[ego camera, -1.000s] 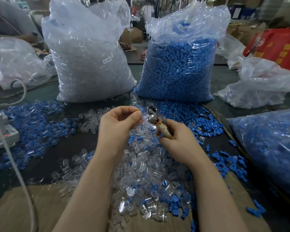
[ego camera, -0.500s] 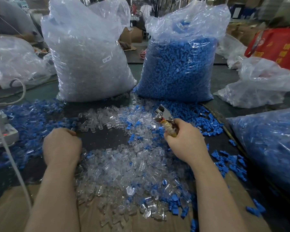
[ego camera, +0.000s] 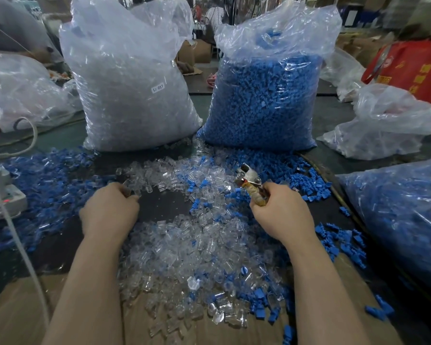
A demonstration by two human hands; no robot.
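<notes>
A small metal-headed tool with yellowish wrapped handle (ego camera: 252, 186) was gripped ready in the right hand (ego camera: 281, 212), while the curled fingers of the left hand (ego camera: 108, 210), any catch untellable, were sunk among clear plastic caps (ego camera: 184, 245), presumably to pick one.

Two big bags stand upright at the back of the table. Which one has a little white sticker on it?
The left bag, full of clear pieces, carries the sticker. The blue-filled bag beside it shows none.
</notes>
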